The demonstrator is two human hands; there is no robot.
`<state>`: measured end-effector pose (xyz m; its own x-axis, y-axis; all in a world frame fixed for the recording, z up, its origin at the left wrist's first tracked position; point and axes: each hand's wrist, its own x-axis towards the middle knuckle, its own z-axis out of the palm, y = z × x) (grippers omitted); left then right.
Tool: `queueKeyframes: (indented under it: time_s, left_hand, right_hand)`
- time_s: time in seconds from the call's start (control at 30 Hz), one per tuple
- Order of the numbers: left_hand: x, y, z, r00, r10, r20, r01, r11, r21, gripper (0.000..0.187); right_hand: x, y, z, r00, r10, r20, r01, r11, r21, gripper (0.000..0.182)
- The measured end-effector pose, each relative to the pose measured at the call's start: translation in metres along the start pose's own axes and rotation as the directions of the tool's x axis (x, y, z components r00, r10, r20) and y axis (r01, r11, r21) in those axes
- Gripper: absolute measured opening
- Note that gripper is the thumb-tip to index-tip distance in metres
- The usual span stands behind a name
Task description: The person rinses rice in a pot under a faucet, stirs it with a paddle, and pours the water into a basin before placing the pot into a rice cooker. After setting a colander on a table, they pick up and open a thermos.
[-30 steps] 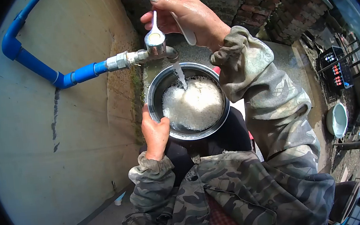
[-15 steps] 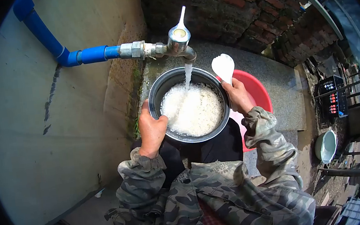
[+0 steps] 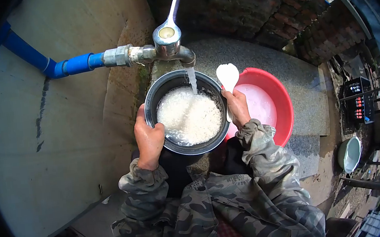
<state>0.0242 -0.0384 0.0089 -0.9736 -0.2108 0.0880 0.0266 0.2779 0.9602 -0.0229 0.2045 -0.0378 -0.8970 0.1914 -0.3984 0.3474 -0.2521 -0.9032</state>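
A dark metal pot (image 3: 159, 87) is held under the running tap (image 3: 167, 40), with white rice (image 3: 199, 117) and water inside. The water stream (image 3: 192, 79) falls into the rice near the far side. My left hand (image 3: 149, 138) is closed on the pot's left rim, thumb over the edge. On the opposite side, my right hand (image 3: 238, 106) pinches a white rice paddle (image 3: 228, 76), its blade pointing up, and rests against the pot's right rim. Just right of the pot, partly behind it and my right hand, stands a red basin (image 3: 284, 105) with cloudy whitish water.
A blue pipe (image 3: 73, 65) runs along the wall (image 3: 73, 143) to the tap. A brick wall (image 3: 253, 12) rises behind the stone slab (image 3: 306, 93). Off to the right are a pale green basin (image 3: 350, 154) and a black crate (image 3: 357, 100).
The view has shifted, so the tap, pot and both hands appear farther left. More of the red basin shows. Water keeps running into the pot, and both hands keep their grips.
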Motion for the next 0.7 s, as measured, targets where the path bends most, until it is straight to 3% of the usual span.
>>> queueKeyframes:
  time_s: [0.1,0.2,0.7]
  left_hand:
    - [0.003,0.006,0.0,0.999,-0.025,-0.023,0.024,0.998,-0.049,0.05]
    - [0.003,0.003,-0.005,0.997,0.0,-0.071,0.002,0.999,0.032,0.049]
    - [0.006,-0.005,-0.015,0.988,-0.001,-0.152,0.016,0.995,0.094,0.049]
  right_hand:
    - [0.004,0.001,0.009,1.0,0.012,-0.005,-0.012,0.999,0.042,0.02]
    - [0.007,0.003,0.014,0.999,0.027,0.026,-0.028,0.999,0.046,0.02]
    - [0.024,0.019,0.026,0.992,0.05,0.113,-0.064,0.991,0.121,0.017]
